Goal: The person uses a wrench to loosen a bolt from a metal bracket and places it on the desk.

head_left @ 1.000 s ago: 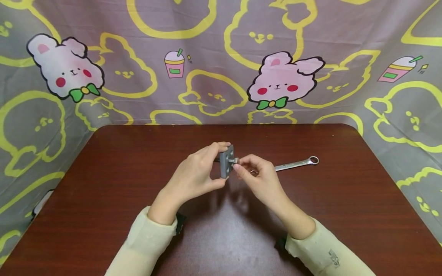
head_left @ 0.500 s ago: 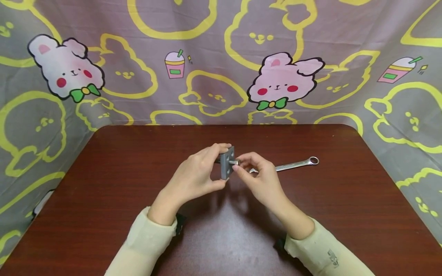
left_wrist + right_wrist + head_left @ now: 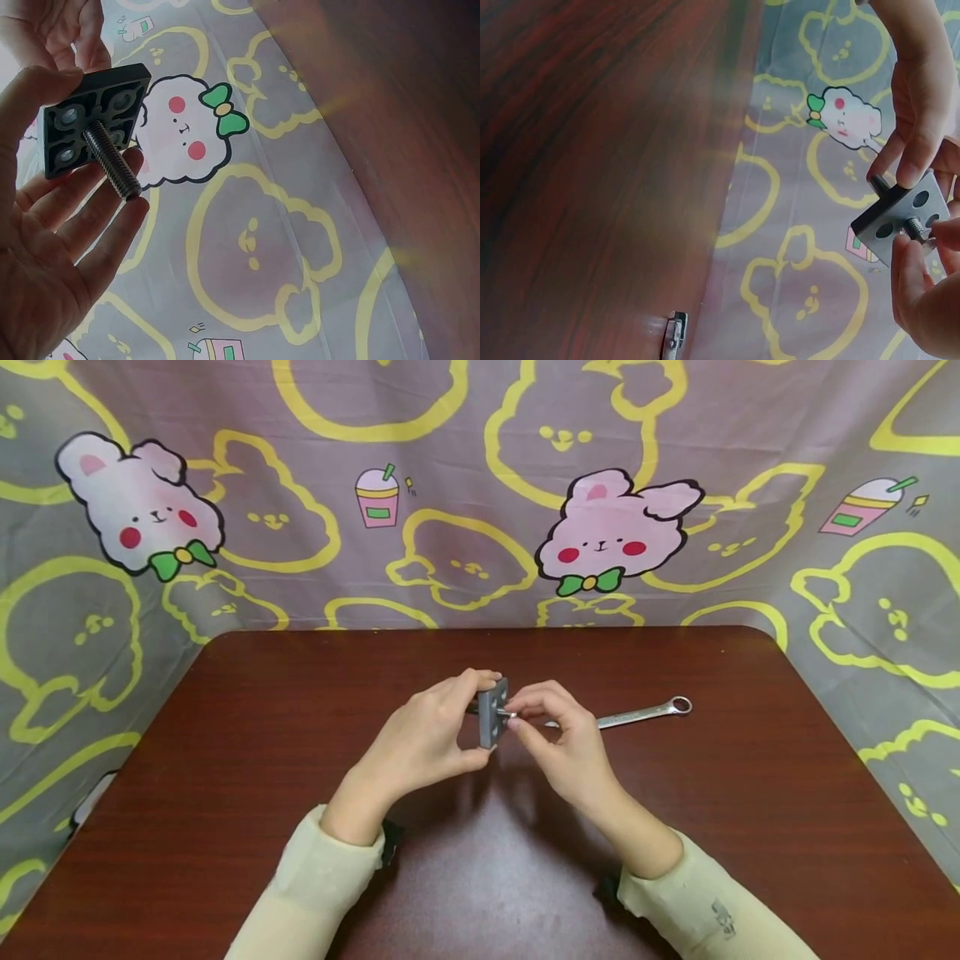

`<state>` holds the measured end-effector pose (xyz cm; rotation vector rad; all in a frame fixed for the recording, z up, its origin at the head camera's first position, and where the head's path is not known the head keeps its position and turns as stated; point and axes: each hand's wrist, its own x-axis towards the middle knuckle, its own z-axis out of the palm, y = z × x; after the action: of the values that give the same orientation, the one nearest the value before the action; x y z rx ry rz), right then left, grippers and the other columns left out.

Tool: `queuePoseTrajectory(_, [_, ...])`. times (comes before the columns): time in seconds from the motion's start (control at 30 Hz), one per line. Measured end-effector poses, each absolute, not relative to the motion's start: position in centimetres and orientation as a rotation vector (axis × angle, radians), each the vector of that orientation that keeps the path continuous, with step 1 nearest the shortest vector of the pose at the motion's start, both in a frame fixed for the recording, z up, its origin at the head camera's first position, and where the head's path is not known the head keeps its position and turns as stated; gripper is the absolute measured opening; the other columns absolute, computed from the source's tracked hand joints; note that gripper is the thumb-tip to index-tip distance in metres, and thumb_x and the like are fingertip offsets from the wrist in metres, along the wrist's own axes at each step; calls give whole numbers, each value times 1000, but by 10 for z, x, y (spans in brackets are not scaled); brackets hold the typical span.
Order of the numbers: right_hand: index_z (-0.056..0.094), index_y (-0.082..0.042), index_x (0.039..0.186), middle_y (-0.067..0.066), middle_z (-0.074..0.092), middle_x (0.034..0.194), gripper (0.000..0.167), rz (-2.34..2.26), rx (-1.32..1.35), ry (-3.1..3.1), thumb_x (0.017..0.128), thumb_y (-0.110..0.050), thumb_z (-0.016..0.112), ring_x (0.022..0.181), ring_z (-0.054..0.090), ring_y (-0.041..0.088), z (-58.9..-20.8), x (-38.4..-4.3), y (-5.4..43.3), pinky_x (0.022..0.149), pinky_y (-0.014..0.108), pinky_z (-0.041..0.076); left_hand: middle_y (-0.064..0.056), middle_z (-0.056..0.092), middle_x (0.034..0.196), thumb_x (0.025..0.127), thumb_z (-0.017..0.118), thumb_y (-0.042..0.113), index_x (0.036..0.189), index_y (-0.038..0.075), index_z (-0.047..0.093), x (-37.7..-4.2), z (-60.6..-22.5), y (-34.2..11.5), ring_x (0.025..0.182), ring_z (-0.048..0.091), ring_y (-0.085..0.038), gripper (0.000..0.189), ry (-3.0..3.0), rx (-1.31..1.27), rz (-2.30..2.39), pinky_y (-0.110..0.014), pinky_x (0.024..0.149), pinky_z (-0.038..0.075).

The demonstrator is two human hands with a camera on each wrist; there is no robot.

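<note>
In the head view my left hand [image 3: 423, 735] grips a grey square plate [image 3: 489, 722] by its top and bottom edges, between fingers and thumb, above the table. A bolt [image 3: 506, 713] runs through the plate's middle, and my right hand [image 3: 564, 743] pinches its head end between thumb and fingers. From the left wrist, the plate's ribbed back [image 3: 90, 124] shows, with the long threaded shank [image 3: 112, 159] sticking out toward the palm. The right wrist view has the plate's flat face [image 3: 900, 202] with round holes around the bolt [image 3: 913, 225]; fingertips partly hide the head.
A combination wrench [image 3: 637, 719] lies on the dark red-brown table [image 3: 300, 685] behind and right of my right hand, which hides its near end. Behind the table hangs a grey curtain [image 3: 450, 468] with cartoon rabbits.
My right hand's fingers have shifted on the bolt head, the index finger now higher and covering more of it. The left hand and plate stay nearly still.
</note>
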<state>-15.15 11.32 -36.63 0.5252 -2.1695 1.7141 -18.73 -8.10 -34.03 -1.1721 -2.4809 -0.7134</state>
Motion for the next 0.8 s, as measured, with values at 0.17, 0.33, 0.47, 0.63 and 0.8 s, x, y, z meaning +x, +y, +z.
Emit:
queuePoseTrajectory(0.17, [70, 1, 94, 12, 66, 100, 17, 1690, 554, -2114, 84, 13, 65, 90, 63, 6, -366, -151, 113, 67, 17, 54, -3, 65, 127, 67, 85, 17, 126, 10, 51, -188, -341, -79, 105, 66, -14, 68, -2510, -1159, -702, -31, 81, 58])
queuePoseTrajectory(0.33, [69, 2, 94, 11, 65, 95, 16, 1683, 565, -2108, 84, 12, 64, 86, 63, 8, -363, -151, 115, 64, 17, 51, -3, 66, 122, 67, 85, 16, 127, 11, 51, -188, -344, -81, 101, 67, -16, 69, -2565, -1128, -703, -31, 76, 57])
queuePoseTrajectory(0.47, [68, 1, 100, 12, 67, 98, 15, 1672, 474, -2202, 86, 7, 67, 88, 65, 7, -364, -154, 120, 71, 18, 55, -3, 65, 124, 67, 84, 17, 127, 11, 51, -189, -343, -81, 102, 66, -15, 68, -2547, -1124, -698, -30, 76, 57])
queuePoseTrajectory(0.63, [68, -1, 106, 14, 69, 100, 16, 1719, 335, -2344, 90, -6, 69, 90, 65, 9, -368, -158, 124, 72, 20, 56, -2, 65, 125, 66, 84, 18, 129, 10, 51, -191, -342, -80, 106, 65, -15, 71, -2510, -1105, -665, -31, 77, 57])
queuePoseTrajectory(0.8, [69, -4, 107, 13, 70, 94, 18, 1725, 309, -2435, 91, -14, 70, 83, 63, 11, -370, -162, 125, 66, 22, 53, -2, 66, 123, 66, 83, 17, 132, 9, 50, -190, -344, -80, 107, 63, -14, 74, -2477, -1091, -647, -30, 77, 57])
